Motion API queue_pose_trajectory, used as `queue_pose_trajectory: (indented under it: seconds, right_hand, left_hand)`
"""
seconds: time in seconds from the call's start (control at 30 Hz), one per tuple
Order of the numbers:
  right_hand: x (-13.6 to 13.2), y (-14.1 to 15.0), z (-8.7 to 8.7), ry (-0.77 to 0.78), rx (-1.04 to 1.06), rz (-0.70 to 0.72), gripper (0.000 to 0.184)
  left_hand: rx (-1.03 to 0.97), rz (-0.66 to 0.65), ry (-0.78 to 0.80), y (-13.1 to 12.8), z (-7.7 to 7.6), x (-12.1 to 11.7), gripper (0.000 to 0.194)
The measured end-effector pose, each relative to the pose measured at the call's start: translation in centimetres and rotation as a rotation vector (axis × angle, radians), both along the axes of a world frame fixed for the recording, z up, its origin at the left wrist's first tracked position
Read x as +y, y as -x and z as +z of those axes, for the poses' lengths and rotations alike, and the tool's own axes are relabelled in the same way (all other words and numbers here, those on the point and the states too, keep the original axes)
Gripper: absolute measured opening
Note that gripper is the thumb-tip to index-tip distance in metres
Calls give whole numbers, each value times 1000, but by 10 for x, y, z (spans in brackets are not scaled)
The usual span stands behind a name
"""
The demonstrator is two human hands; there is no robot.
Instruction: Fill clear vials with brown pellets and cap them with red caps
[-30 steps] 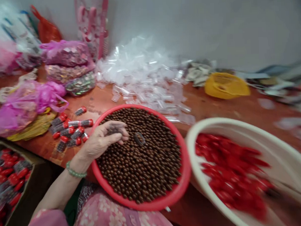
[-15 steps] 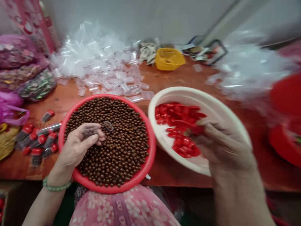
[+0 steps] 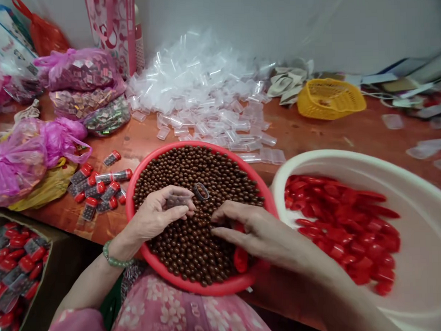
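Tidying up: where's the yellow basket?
Head view: the yellow basket sits at the table's back right, beyond the white basin, right of the clear plastic tubes.

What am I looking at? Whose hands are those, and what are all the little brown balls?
This picture comes from a camera worn on a person's head, so you see what they see, looking down at their own hands. The left hand holds a small clear tube over a red bowl full of brown beads. The right hand lies over the beads beside a red cap. A white basin holds many more red caps. On the reddish-brown table lie a heap of clear tubes and some red-capped tubes.
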State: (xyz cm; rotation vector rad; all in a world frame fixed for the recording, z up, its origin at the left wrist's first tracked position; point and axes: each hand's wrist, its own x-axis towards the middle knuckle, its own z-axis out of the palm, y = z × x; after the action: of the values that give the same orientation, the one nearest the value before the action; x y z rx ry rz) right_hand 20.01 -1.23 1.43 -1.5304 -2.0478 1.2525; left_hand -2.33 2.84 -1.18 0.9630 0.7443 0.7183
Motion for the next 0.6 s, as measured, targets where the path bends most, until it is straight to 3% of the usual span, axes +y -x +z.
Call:
queue_pose_trajectory:
  seconds: [0.13,0.27,0.37,0.6]
  right_hand:
    - [9,21,0,15,-373,118,12]
    - [17,31,1,-31,-446,201,16]
    - [21,28,1,-45,-363,195,18]
    - [28,21,22,-153,144,-14,24]
  left_hand:
    - [-21,13,14,1,0,1,28]
    - [-26,28,13,2,-1,1,28]
    - [-23,20,23,3,-1,2,27]
    - [0,-29,26,2,-3,2,28]
